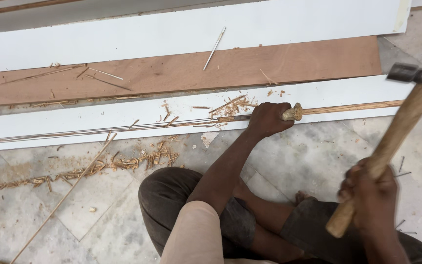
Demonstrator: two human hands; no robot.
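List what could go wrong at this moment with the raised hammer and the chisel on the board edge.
The left hand grips the wooden-handled chisel close to its struck end, so a slightly off blow from the hammer in the right hand could land on the fingers. Loose nails lie on the floor by the bare foot. Splinters may fly up.
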